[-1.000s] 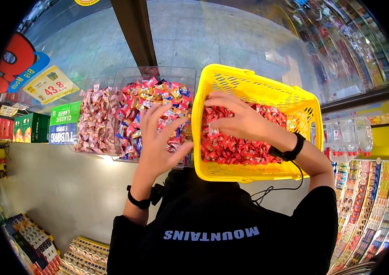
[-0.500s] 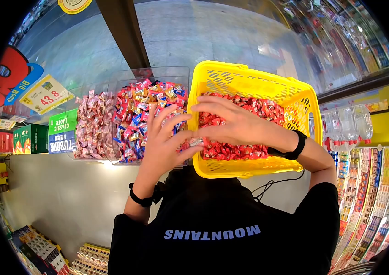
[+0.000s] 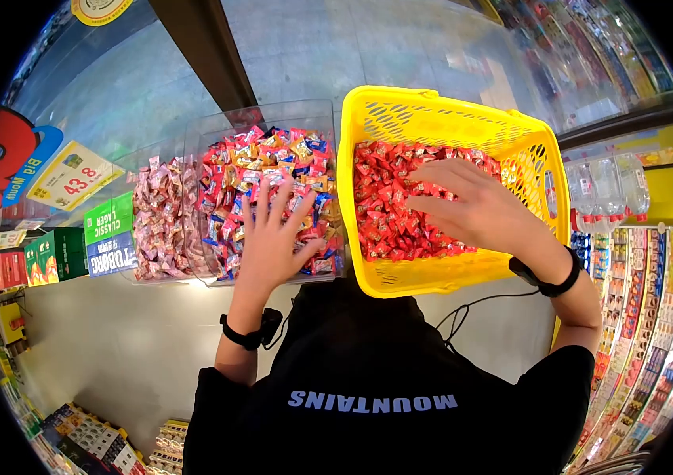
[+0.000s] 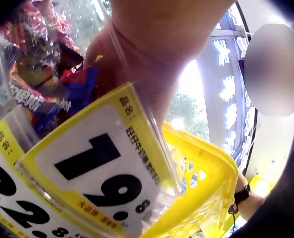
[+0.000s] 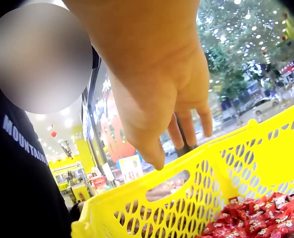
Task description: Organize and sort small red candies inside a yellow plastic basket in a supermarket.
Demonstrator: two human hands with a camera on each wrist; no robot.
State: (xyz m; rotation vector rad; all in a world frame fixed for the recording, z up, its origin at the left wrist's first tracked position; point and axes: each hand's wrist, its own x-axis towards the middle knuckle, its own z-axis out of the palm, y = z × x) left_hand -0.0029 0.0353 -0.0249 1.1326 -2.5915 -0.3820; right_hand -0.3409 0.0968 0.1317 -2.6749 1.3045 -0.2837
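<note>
A yellow basket (image 3: 455,279) holds many red-wrapped candies (image 3: 388,214). Above them hovers my right hand (image 3: 483,204), fingers spread and loosely bent, with nothing visible in it; the right wrist view shows it empty over the basket rim (image 5: 206,148). My left hand (image 3: 270,245) is over a clear bin of mixed red, blue and gold candies (image 3: 233,170), its fingers spread. Whether its fingertips touch the candies cannot be told. In the left wrist view a price card reading 19.8 (image 4: 97,163) hides part of the left hand (image 4: 142,64).
Left of the mixed bin is a bin of pink-wrapped candies (image 3: 163,214), then Tuborg boxes (image 3: 110,229) and a 43.8 price sign (image 3: 75,176). Clear bottles (image 3: 606,190) stand right of the basket. A window post (image 3: 205,55) rises behind the bins.
Half a second ago the hands met at the basket's left edge, near a small wrapped piece. They have parted: the right hand moved right over the red candies, the left stayed over the mixed bin.
</note>
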